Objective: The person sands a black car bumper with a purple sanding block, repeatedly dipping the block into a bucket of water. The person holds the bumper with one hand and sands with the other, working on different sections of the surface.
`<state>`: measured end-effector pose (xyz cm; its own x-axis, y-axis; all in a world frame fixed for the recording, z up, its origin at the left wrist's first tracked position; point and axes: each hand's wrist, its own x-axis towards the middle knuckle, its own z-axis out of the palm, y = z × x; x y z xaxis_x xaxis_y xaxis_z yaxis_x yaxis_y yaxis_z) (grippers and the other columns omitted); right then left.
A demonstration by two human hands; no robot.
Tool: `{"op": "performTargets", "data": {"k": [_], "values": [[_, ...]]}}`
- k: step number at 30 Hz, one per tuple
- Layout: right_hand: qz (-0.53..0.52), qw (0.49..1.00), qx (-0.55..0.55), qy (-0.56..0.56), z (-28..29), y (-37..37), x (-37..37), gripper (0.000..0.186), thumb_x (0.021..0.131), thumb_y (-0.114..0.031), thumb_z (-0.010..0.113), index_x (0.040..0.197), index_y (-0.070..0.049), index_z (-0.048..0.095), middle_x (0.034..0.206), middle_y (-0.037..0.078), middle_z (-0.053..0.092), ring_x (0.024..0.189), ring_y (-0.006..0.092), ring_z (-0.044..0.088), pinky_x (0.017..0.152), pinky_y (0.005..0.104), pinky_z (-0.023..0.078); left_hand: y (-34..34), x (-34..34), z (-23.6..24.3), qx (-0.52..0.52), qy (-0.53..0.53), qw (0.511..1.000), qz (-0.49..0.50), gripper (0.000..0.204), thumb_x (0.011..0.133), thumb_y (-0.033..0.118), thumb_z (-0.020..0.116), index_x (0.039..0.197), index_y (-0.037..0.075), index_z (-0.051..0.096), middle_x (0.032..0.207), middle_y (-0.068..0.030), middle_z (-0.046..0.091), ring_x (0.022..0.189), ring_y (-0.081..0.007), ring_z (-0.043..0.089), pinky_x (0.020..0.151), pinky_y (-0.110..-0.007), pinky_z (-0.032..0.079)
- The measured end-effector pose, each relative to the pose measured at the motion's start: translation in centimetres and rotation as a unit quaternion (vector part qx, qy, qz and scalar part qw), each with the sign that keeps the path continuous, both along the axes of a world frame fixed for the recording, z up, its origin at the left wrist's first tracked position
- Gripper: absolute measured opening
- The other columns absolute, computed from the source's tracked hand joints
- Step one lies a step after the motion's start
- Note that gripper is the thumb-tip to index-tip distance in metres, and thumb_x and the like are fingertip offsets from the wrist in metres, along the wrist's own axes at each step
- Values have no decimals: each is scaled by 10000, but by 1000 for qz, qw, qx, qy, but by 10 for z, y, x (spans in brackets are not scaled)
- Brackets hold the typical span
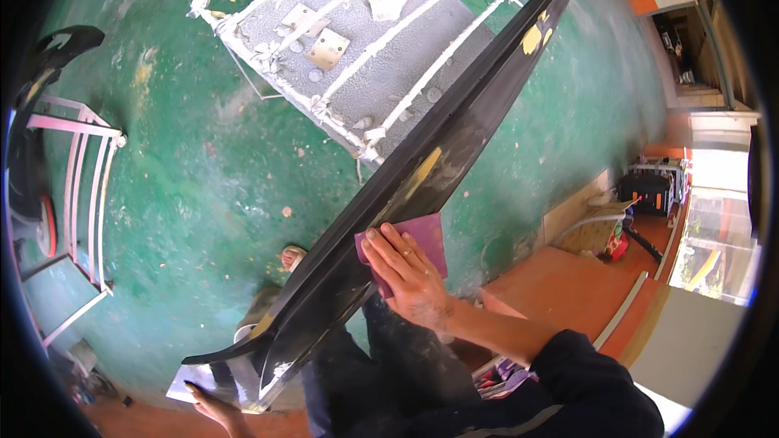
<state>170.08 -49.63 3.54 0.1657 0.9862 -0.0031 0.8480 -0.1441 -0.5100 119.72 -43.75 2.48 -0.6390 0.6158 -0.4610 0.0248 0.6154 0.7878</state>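
Note:
A long black car trim panel (471, 126) slants across the view from far right to near left, with yellow filler patches (423, 170) on its face. My right hand (410, 272) lies with fingers extended over a purple sheet of sandpaper (432, 237), pressing it to the panel's middle. Part of the sheet sticks out past the panel's edge. Down at the near left, my left hand (213, 410) holds the panel's shiny end (195, 379); its thumb shows on top and the other fingers are hidden.
Beyond the panel stands a grey-topped rack (389, 57) with white-wrapped bars, bearing metal plates (328, 49). A pale metal stand (85, 130) and a curved black part (32, 130) are at the left. An orange cabinet (560, 284) stands close on the right, over a green floor (203, 219).

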Motion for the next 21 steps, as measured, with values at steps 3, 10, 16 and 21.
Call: {"op": "performTargets", "data": {"k": [3,10,16,21], "values": [[58,994,12,-93,3,7,61,777,783,-88,804,1526,-32,583,1667,139,474,1567,326,429,1302,515,305,1,9,1,5,-5,1000,0,766,1016,587,660,1280,-133,653,1267,-204,676,1077,-298,674,954,-471,573],[52,998,12,-37,1,3,18,784,788,-101,790,1527,28,563,1642,178,486,1569,344,421,1297,527,311,-1,9,0,5,33,999,4,765,1029,604,633,1257,-125,670,1219,-182,681,1054,-283,665,935,-453,565],[-29,997,11,-75,-7,15,91,805,801,-47,775,1565,-33,526,1637,173,499,1532,378,461,1263,513,371,-1,6,-5,26,33,999,18,764,1029,616,629,1179,-130,695,1150,-180,701,1013,-272,671,905,-447,570],[30,999,38,5,5,10,46,769,749,-28,808,1490,-67,606,1572,119,574,1500,318,514,1230,502,427,-3,13,1,34,39,999,14,778,1024,622,631,1173,-139,690,1139,-190,701,1001,-278,674,890,-459,579]]}}
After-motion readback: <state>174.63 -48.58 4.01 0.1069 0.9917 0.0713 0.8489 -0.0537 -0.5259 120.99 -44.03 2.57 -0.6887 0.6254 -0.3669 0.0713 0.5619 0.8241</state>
